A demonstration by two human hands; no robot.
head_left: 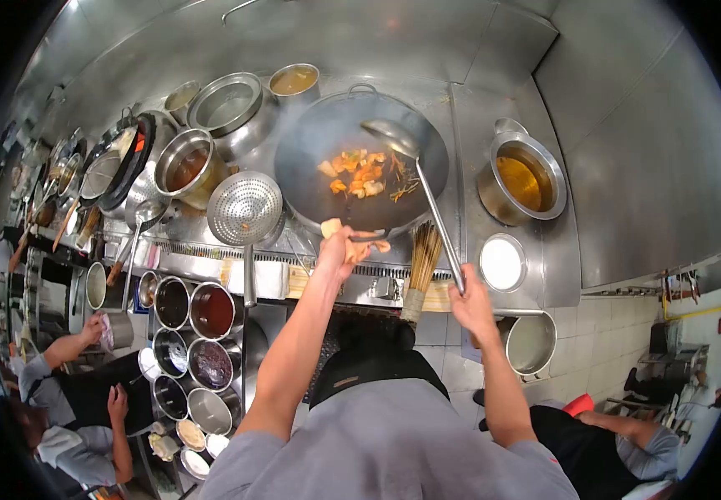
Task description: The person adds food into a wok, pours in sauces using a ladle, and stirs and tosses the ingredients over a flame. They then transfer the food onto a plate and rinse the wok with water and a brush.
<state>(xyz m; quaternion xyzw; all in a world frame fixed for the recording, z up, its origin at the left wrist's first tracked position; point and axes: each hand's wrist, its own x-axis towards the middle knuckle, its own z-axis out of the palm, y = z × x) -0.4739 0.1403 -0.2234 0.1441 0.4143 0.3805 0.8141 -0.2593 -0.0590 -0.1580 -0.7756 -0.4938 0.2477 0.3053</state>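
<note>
My left hand [342, 250] is closed around the near handle of a large dark wok [302, 171], with a pale folded cloth [330, 227] showing at the fingers. Orange and pale chunks of food [356, 172] lie in the wok beside thin brown strips [404, 182], and smoke or steam hangs over them. In my right hand [470, 304] is the long handle of a metal ladle [392, 137]. Its bowl hangs over the right part of the wok. Just left of the ladle handle, a bamboo wok brush [420, 267] stands at the stove's front edge.
A perforated strainer [245, 208] lies left of the wok. On the right stand a pot of yellowish oil [523, 183] and a bowl of white powder [502, 262]. Several sauce containers [214, 310] are at lower left. Co-workers stand at left [85, 408] and right [585, 450].
</note>
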